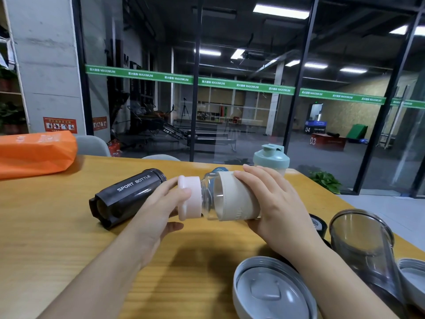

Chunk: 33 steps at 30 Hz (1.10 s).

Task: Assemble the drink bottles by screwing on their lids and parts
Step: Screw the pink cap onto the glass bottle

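While lying sideways above the counter [69, 226], glass bottle [230, 196]: right hand [271, 203] is grasping its sleeve, left hand [161, 203] is gripping its pink lid [189, 196]; black sport bottle [126, 196] is lying just left.

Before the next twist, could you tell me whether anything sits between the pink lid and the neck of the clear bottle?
Nothing visible does. The left hand holds the pink lid right at the neck of the clear bottle, which the right hand holds sideways by its beige sleeve. The black sport bottle lies behind, clear of the joint.
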Each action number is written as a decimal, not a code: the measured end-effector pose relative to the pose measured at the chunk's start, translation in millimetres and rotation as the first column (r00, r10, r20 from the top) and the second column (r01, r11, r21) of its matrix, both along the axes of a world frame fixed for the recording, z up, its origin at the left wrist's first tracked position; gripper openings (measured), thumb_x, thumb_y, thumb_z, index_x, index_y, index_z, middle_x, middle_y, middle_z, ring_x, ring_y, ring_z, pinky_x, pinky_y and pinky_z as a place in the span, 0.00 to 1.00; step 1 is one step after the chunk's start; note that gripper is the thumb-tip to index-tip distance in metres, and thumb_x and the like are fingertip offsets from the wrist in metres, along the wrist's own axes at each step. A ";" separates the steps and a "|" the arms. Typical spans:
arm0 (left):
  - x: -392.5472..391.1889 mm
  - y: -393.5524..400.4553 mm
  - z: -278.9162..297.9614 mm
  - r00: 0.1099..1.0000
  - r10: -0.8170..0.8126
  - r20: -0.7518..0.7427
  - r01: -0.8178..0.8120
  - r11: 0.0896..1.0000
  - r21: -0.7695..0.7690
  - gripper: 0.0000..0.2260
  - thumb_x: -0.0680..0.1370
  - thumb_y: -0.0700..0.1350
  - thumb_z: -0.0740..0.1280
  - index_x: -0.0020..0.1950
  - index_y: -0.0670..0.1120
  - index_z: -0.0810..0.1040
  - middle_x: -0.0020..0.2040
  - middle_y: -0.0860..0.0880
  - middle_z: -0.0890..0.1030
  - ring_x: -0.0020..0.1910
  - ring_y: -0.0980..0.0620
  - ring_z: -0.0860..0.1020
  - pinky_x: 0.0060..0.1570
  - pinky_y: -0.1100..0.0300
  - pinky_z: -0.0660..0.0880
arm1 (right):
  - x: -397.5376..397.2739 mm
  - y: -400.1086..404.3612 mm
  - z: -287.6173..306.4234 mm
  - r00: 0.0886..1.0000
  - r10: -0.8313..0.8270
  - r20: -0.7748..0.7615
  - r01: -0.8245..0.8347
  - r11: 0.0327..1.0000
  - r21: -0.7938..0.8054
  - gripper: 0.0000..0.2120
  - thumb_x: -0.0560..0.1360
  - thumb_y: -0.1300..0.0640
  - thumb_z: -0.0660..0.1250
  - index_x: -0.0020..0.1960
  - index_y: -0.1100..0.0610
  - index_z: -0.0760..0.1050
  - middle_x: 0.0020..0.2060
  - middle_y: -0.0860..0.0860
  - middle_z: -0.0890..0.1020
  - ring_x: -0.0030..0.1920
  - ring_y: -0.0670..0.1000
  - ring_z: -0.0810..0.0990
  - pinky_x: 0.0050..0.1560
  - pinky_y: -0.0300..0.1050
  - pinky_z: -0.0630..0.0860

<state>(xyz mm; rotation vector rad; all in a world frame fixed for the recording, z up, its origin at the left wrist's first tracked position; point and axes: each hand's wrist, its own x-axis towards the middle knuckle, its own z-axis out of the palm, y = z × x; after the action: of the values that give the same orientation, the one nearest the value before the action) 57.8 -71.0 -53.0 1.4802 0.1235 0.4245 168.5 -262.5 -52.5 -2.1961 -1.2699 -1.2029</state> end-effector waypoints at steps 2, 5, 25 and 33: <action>0.6 0.5 -0.1 0.998 -0.034 0.056 0.035 0.999 -0.015 0.24 0.63 0.47 0.67 0.59 0.59 0.77 0.54 0.47 0.79 0.45 0.50 0.76 0.45 0.56 0.73 | 0.1 -0.3 -0.1 1.000 -0.001 0.000 0.001 1.000 0.004 0.41 0.57 0.61 0.80 0.67 0.51 0.67 0.65 0.50 0.75 0.64 0.55 0.72 0.65 0.48 0.66; 1.1 0.2 0.2 0.991 -0.042 0.127 0.045 0.999 -0.021 0.27 0.61 0.40 0.67 0.59 0.59 0.75 0.59 0.47 0.76 0.46 0.49 0.76 0.50 0.54 0.74 | 0.0 -0.5 -0.3 1.000 -0.005 -0.002 0.005 1.000 0.001 0.41 0.57 0.61 0.79 0.67 0.51 0.67 0.65 0.50 0.75 0.64 0.55 0.71 0.66 0.46 0.64; 0.8 -3.3 2.3 0.982 0.157 -0.103 -0.156 0.988 0.016 0.28 0.70 0.72 0.56 0.51 0.51 0.79 0.42 0.45 0.82 0.38 0.48 0.79 0.40 0.54 0.73 | -0.4 1.1 0.4 0.999 0.042 -0.004 -0.042 0.999 0.008 0.42 0.56 0.61 0.79 0.67 0.51 0.66 0.65 0.51 0.75 0.64 0.55 0.71 0.66 0.49 0.67; -1.0 -1.5 2.2 0.998 0.056 -0.014 -0.056 0.998 -0.016 0.07 0.73 0.53 0.67 0.45 0.51 0.79 0.35 0.51 0.77 0.36 0.51 0.74 0.39 0.54 0.70 | 0.2 0.7 -0.6 0.999 0.030 -0.016 -0.030 1.000 -0.004 0.42 0.57 0.60 0.80 0.67 0.50 0.66 0.65 0.51 0.75 0.64 0.54 0.71 0.65 0.49 0.67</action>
<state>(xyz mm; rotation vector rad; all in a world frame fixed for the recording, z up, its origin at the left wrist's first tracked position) 56.8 -72.6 -50.8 1.4665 0.1795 0.4574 168.7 -261.8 -53.1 -2.1775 -1.2948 -1.1698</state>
